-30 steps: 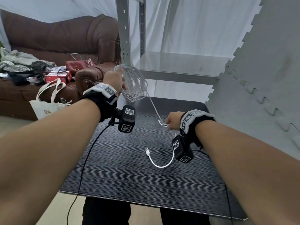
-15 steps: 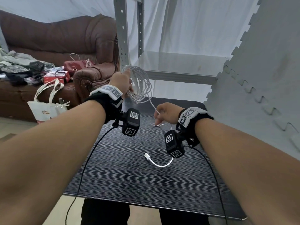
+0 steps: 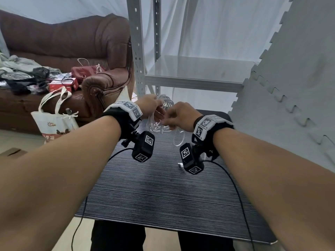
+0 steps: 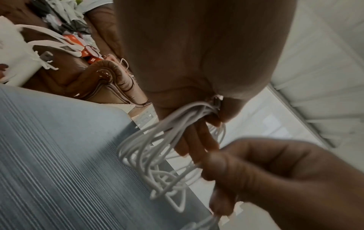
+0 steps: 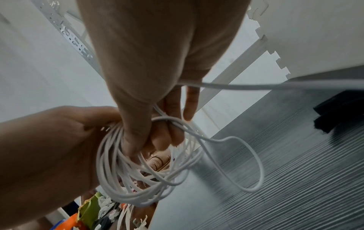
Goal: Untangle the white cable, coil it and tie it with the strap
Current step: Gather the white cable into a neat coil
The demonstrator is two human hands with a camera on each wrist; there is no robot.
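Observation:
The white cable (image 3: 158,124) is gathered into a bundle of several loops above the far part of the black table (image 3: 163,192). My left hand (image 3: 154,107) grips the top of the bundle; in the left wrist view the loops (image 4: 157,149) hang from its curled fingers (image 4: 199,140). My right hand (image 3: 174,117) is right beside it and pinches a strand against the bundle (image 5: 138,179). One slack loop (image 3: 178,140) droops under the right hand. The cable's plug end (image 3: 180,165) lies on the table behind the right wrist camera. I see no strap.
A grey metal shelf frame (image 3: 181,82) stands just behind the table. Grey foam mats (image 3: 290,87) wall off the right side. A brown sofa (image 3: 72,51) with clutter and a white tote bag (image 3: 54,122) are on the left. Black camera leads trail over the table.
My right hand rose from the table and came left to the bundle, bringing a strand of cable with it. The left hand dropped a little with the coil. Less cable lies on the table.

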